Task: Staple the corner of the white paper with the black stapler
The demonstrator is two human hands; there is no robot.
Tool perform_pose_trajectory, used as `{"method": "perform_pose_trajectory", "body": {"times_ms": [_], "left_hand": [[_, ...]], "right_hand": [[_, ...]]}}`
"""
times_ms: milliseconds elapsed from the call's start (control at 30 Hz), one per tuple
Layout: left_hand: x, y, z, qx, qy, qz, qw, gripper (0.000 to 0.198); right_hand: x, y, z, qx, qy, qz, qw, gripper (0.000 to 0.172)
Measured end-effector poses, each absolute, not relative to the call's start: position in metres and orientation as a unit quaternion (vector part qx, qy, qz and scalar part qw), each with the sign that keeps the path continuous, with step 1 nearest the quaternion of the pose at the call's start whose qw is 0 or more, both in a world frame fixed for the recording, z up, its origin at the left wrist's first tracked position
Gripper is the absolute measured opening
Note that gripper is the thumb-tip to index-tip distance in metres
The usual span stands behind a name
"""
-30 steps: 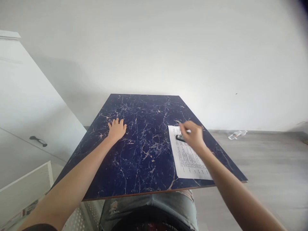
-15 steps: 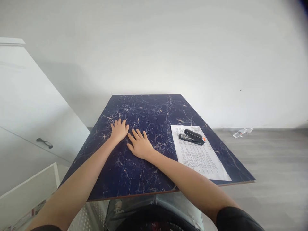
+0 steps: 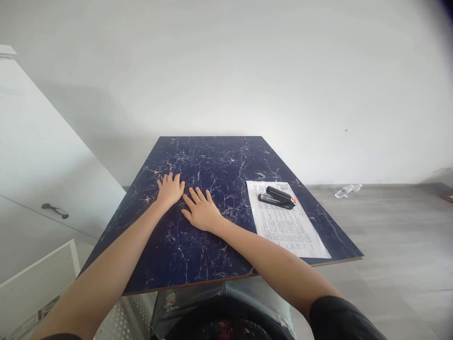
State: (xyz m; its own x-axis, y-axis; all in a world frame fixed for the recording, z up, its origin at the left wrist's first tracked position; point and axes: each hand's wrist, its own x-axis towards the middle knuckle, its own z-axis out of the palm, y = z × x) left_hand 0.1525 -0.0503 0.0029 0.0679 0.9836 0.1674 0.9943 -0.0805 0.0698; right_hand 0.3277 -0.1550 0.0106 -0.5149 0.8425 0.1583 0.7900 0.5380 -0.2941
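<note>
Both hands lie palm down on a dark blue marbled table [image 3: 212,160]. My left hand [image 3: 170,189] rests left of the middle with its fingers spread and nothing in it. Just to its right and slightly nearer, my right hand [image 3: 201,210] lies flat, fingers apart, also holding nothing. A printed sheet of paper [image 3: 283,229] is on the right part of the table. On the upper part of that sheet sits a black stapler [image 3: 278,197] with an orange spot at its right end. Neither hand touches the paper or the stapler.
A white cabinet [image 3: 46,156] with a dark handle [image 3: 54,210] stands at the left, with a white-edged open bin or drawer [image 3: 75,257] below it. A crumpled clear plastic piece [image 3: 348,190] lies on the grey floor [image 3: 382,245] at the right, beside the pale wall [image 3: 226,71].
The whole view has shifted a little, so the table and everything on it appear slightly further left. Both hands stay flat on the table, and the stapler and paper keep their places.
</note>
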Motion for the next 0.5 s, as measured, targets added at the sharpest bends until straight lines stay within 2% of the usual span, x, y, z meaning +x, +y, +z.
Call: {"method": "perform_pose_trajectory", "body": {"times_ms": [500], "left_hand": [[0.1518,-0.0496,0.0024,-0.732,-0.676,-0.081,0.030,0.061]], "right_hand": [[0.3283,-0.1547,0.0097,-0.471,-0.867,0.094,0.136,0.069]]}}
